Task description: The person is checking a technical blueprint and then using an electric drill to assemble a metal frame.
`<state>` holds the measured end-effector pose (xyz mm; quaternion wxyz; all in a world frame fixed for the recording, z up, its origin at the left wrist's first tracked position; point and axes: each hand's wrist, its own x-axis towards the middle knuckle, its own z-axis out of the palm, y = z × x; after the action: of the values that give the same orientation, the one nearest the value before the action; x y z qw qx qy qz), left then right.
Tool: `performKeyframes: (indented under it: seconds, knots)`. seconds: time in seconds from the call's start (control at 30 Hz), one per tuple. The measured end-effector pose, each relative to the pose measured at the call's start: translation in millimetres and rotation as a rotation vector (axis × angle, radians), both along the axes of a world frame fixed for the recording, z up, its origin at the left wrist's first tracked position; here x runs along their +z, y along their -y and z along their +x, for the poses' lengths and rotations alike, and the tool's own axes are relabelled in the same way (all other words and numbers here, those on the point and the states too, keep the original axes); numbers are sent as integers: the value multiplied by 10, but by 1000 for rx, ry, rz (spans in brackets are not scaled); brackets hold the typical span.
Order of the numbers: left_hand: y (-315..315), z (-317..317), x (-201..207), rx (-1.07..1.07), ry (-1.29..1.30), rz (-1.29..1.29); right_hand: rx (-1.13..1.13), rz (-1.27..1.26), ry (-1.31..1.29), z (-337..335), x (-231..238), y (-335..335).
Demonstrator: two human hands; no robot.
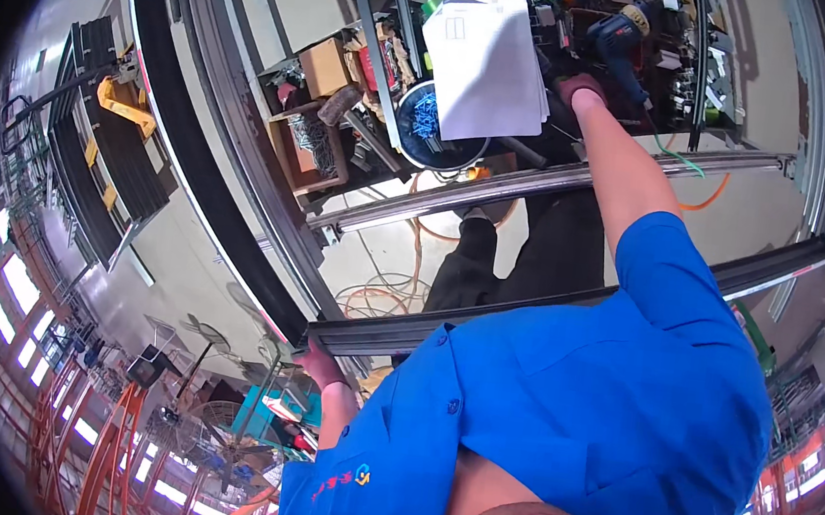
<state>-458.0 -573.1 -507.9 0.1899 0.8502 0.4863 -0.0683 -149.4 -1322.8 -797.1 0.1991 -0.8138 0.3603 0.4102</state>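
My left hand (323, 365), in a dark reddish glove, is closed around the near left corner of a large black metal frame (374, 338). My right arm stretches forward over the frame to a shelf full of small parts. There my right hand (581, 86), gloved too, is just right of a stack of white paper sheets (483, 69). Its fingers blend into the dark clutter, so their grip is hidden. Partly under the paper stands a round black tub with blue screws (425, 115). A dark blue power drill (618, 43) lies beyond my right hand.
Left of the tub are a cardboard box (324, 69), a hammer-like tool (340, 106) and a wooden tray of metal fasteners (315, 147). A silver rail (541, 183) crosses before my legs. Orange and green hoses (706, 196) trail at right. Dark profiles (100, 164) are stacked at far left.
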Motion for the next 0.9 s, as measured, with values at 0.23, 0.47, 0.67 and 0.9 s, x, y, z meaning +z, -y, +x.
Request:
performKeyframes:
  seconds: [0.23,0.47,0.67,0.9]
  knots:
    - [-232,32,-144,-86,-41,52,31,-52,6,-122,-214,310]
    - [102,54,22,-21,-149,83,-136,9,402,-353,761,-2]
    - [-546,-227,-267,-230,-340,128,-401,723,925,-577,1198,103]
    - [-753,-560,-326,-547,-204,267,-510,547,507,-229,635,2]
